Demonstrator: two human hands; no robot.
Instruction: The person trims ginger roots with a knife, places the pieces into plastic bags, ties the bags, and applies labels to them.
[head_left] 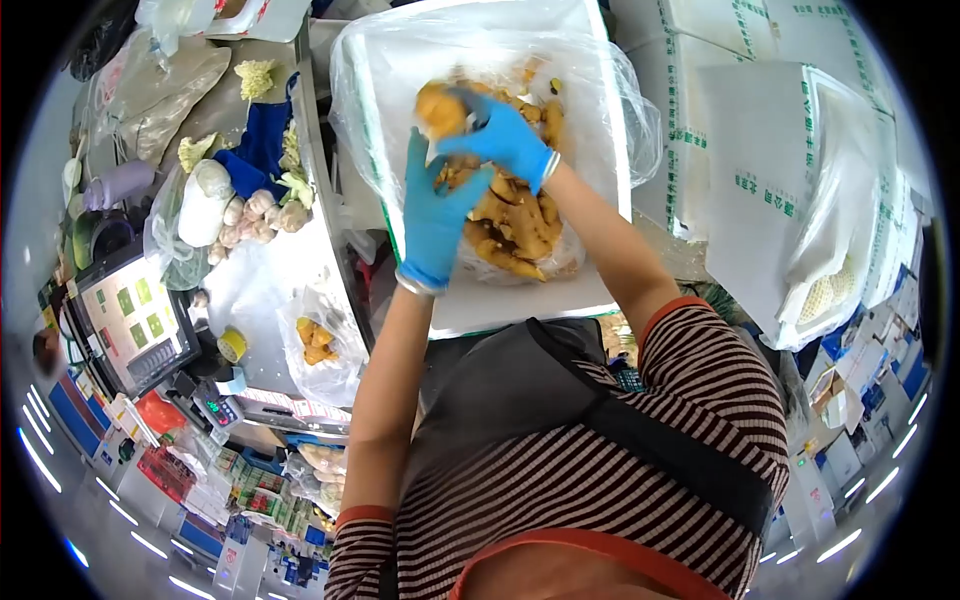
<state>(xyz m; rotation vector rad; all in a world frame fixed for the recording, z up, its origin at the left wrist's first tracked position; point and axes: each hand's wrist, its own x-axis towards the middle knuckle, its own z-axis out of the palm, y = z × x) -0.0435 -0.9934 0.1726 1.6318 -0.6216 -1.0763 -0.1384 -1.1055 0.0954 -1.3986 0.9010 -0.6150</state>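
Both of my hands wear blue gloves over a white foam box (590, 300) lined with clear plastic. My right hand (505, 140) is closed at the side of a knobbly piece of ginger (440, 110), which is raised and blurred. Something dark shows by its fingers, too smeared to name. My left hand (432, 215) is open just below that piece, its fingers spread and apparently empty. Under and beside the hands lies a heap of ginger (520, 225) in the box.
On the left counter are garlic bulbs (262, 212), a blue cloth (262, 145), a clear bag of ginger pieces (318, 340), a roll of tape (232, 345) and a scale screen (135, 315). White foam boxes (780, 190) with green print stand at the right.
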